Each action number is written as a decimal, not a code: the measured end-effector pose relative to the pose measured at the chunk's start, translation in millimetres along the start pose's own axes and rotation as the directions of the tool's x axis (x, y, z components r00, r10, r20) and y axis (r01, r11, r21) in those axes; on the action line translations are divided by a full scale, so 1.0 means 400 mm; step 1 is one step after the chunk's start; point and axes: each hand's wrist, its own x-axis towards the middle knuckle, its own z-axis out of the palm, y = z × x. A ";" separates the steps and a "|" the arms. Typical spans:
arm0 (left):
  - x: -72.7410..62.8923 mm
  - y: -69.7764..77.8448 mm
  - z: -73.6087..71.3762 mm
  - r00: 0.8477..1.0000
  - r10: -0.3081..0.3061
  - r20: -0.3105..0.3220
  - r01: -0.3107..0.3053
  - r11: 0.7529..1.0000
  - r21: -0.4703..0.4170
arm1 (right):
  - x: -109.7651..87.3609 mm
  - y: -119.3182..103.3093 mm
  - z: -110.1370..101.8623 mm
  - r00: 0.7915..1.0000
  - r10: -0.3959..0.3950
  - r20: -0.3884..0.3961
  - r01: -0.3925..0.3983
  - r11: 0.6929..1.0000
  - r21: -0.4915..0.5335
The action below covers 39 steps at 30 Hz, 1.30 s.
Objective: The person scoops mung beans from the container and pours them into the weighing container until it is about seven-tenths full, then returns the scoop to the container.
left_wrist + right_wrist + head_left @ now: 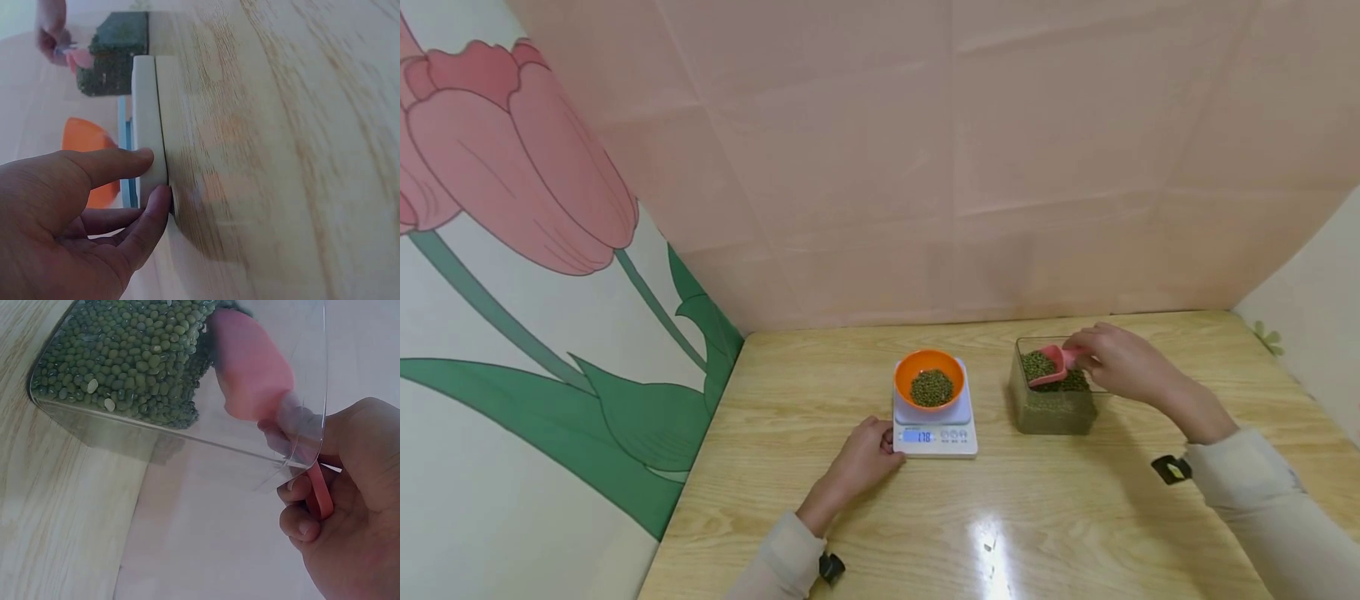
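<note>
Seemingly mid-scoop: gripping pink scoop [253, 365] by its handle with curled fingers of right hand [1116, 360], against green beans [125, 359] inside clear container [1056, 418], at three o'clock from white scale [936, 427]. Pinching scale's edge at eight o'clock with fingers of left hand [859, 457]. Noting more beans in orange bowl [927, 360] atop scale. Next, likely calls for lifting level, clear of the rim. Working on wood-grained tabletop [805, 392]; backed by pink sheeting [850, 183] at twelve, flanked by painted tulips [512, 158] at ten.

Pink scoop [255, 369] tilted in clear box [1054, 418], load unclear; green beans [125, 356] inside; part-filled orange bowl [927, 360] on scale [938, 423].
</note>
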 end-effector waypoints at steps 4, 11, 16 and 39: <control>0.001 0.000 0.001 1.000 -0.001 0.001 0.001 1.000 0.004 | -0.007 0.004 0.002 1.000 0.021 -0.005 -0.021 1.000 0.011; 0.004 -0.003 0.004 1.000 0.028 -0.015 -0.027 1.000 0.014 | -0.019 0.009 0.004 0.998 0.052 -0.023 -0.051 0.998 0.037; 0.006 -0.006 0.006 1.000 0.026 -0.017 -0.025 0.999 0.025 | -0.024 0.014 0.005 0.997 0.068 -0.033 -0.066 0.997 0.048; 0.007 -0.009 0.003 1.000 0.019 -0.007 -0.019 1.000 0.021 | -0.045 0.031 -0.001 0.991 0.090 -0.097 -0.082 0.993 0.085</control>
